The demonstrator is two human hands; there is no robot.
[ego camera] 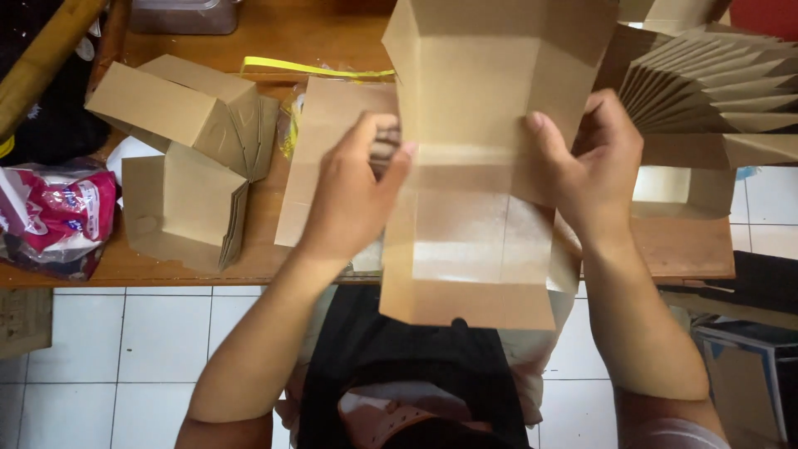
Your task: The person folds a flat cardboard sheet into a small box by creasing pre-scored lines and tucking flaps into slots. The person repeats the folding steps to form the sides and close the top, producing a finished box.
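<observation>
- I am pinching the left edge of a flat brown cardboard sheet (pixel 478 166) with my left hand (pixel 353 195); the thumb is lying on the face I can see and the other fingers are curling behind it.
- My right hand (pixel 594 162) is gripping the right edge the same way, thumb on top, fingers wrapping around the back.
- The sheet is hanging creased between both hands at the centre of my view, its folded flaps running toward 12 and 6 o'clock, above my lap and the front edge of the wooden table (pixel 690 249).
- At 9 o'clock I am seeing folded brown boxes (pixel 179 166) lying in a loose pile on the table.
- Further toward 9 o'clock a red and white plastic bag (pixel 58 216) is sitting at the table's corner.
- At 2 o'clock a fanned stack of flat cardboard pieces (pixel 715 83) is spreading out.
- At 11 o'clock a yellow strip (pixel 307 68) is lying just behind the sheet.
- White floor tiles (pixel 158 341) are showing at 7 o'clock.
</observation>
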